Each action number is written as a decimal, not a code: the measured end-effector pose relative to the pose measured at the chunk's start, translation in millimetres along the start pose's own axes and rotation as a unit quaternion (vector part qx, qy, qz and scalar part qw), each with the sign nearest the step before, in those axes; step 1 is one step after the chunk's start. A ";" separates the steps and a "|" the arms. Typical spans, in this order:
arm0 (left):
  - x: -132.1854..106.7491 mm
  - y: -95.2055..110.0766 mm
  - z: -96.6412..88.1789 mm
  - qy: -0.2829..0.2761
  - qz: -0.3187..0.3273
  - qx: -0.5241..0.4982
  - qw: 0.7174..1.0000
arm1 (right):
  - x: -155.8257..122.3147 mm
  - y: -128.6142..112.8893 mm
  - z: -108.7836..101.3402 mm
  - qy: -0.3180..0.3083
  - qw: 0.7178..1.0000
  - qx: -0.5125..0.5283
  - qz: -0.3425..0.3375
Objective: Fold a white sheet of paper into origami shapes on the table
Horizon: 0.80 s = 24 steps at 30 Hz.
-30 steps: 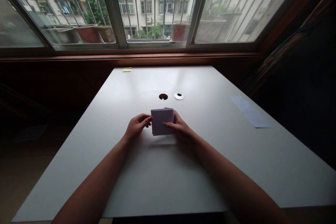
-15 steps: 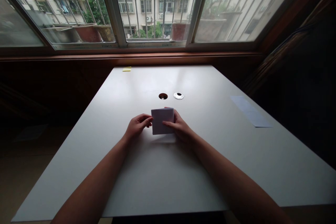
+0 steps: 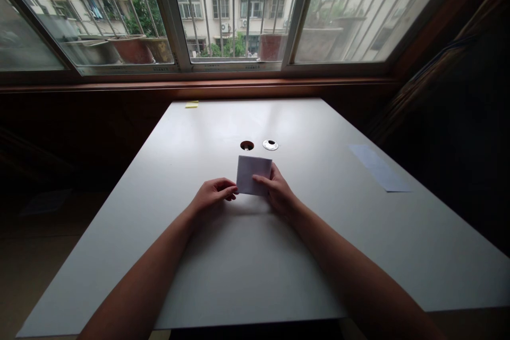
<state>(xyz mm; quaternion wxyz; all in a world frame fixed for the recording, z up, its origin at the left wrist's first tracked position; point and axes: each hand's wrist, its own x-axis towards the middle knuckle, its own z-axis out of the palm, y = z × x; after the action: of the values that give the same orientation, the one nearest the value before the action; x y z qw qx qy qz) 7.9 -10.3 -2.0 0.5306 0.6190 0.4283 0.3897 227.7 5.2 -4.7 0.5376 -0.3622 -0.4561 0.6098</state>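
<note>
A small folded white paper (image 3: 252, 173) stands tilted above the white table (image 3: 247, 255), near its middle. My right hand (image 3: 278, 192) grips the paper's right side, thumb on the near face and fingers behind. My left hand (image 3: 213, 195) has its fingers curled and pinches the paper's lower left corner. Both forearms reach in from the bottom of the view.
A round cable hole (image 3: 247, 145) and its loose silver cap (image 3: 270, 144) lie just beyond the paper. A flat white sheet (image 3: 380, 168) rests near the right edge. A yellow sticky pad (image 3: 192, 105) sits at the far left corner. Windows run behind the table.
The paper has risen slightly, shifted away from me and tilted clockwise. My left hand slid from its left edge down to the lower left corner.
</note>
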 end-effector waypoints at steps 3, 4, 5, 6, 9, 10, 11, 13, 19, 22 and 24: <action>-0.9 1.4 0.0 -0.013 -0.013 -0.011 1.000 | 0.2 0.1 0.1 0.005 1.000 0.008 -0.002; -1.1 2.0 0.0 -0.016 -0.017 -0.015 1.000 | 0.2 0.1 0.2 0.006 1.000 0.010 -0.002; -1.2 2.6 -0.1 -0.017 -0.020 -0.019 0.999 | 0.2 0.1 0.3 0.005 1.000 0.010 -0.003; -1.2 3.1 -0.1 -0.017 -0.021 -0.022 0.999 | 0.1 0.0 0.4 0.004 1.000 0.010 -0.003; -1.0 4.1 0.3 -0.012 -0.027 -0.032 0.999 | 0.0 0.0 0.8 0.003 1.000 0.005 -0.004; -0.9 4.0 0.7 -0.009 -0.030 -0.038 0.999 | 0.0 0.1 0.9 0.004 1.000 0.004 -0.005; -0.7 3.8 1.0 -0.005 -0.034 -0.044 0.998 | 0.1 0.2 0.9 0.004 1.000 0.004 -0.006; -0.5 3.0 1.7 0.000 -0.037 -0.053 0.998 | 0.2 0.7 0.9 0.004 1.000 0.005 -0.007; -0.6 1.2 1.8 -0.024 -0.010 0.000 1.000 | 0.4 2.5 1.6 -0.001 1.000 0.004 -0.007; -0.8 1.6 1.6 -0.024 -0.006 0.033 0.999 | 0.1 3.4 2.3 -0.006 1.000 -0.002 -0.007; -1.1 2.0 1.4 -0.024 -0.013 0.042 0.999 | 0.1 3.7 2.1 -0.009 1.000 -0.004 -0.005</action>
<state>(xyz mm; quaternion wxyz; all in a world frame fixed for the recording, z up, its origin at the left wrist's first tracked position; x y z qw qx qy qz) 9.1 -12.0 -0.2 0.5193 0.6441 0.4396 0.3495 224.5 4.9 -7.6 0.5353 -0.3564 -0.4653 0.6082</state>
